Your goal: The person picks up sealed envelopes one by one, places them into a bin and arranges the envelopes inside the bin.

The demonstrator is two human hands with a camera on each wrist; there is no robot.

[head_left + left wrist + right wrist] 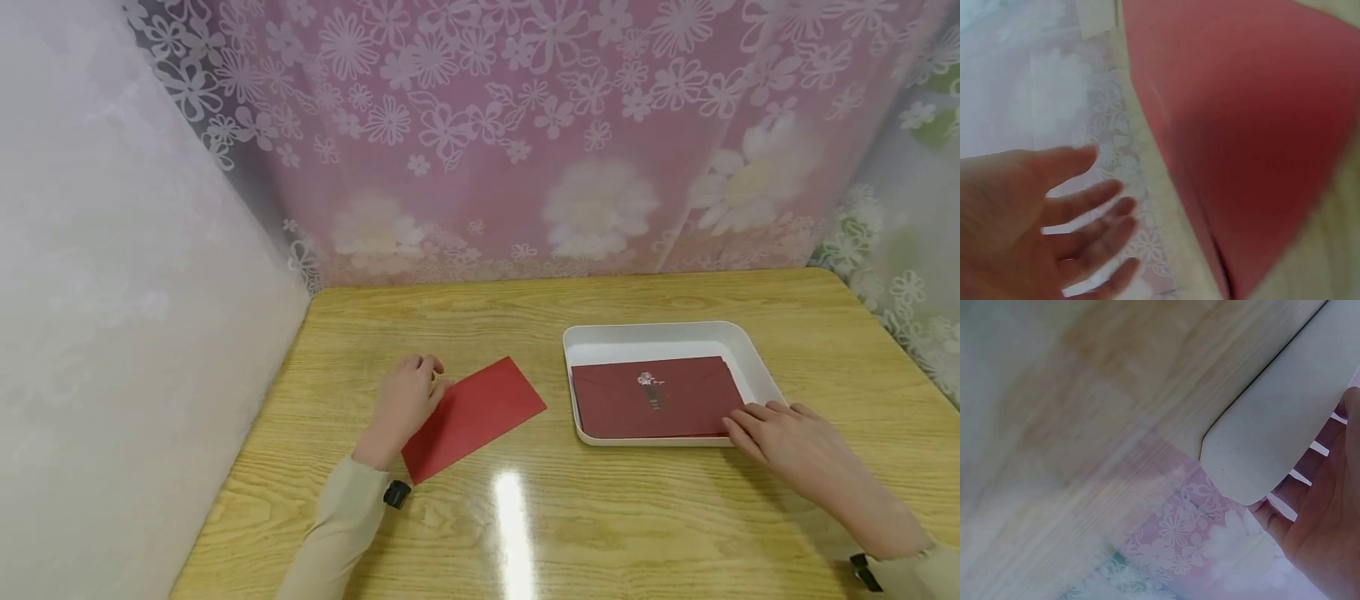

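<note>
On the wooden table lies a bright red paper envelope [480, 412], set at a slant. My left hand [408, 396] is over its left edge with loosely bent fingers. In the left wrist view, these fingers [1094, 206] are spread beside the red envelope [1260, 112], with a gap between them. To the right, a white tray [630, 336] holds dark red envelopes [615, 400] with a small white flower print. My right hand [795, 442] rests at the tray's front right corner, its fingertips at the rim. Whether its thumb touches the envelopes, I cannot tell.
The tabletop [622, 525] runs back to a pink flowered curtain [480, 167]. A pale sheet [135, 292] hangs along the left side, and flowered cloth [907, 225] borders the right. Dark bands sit at both wrists.
</note>
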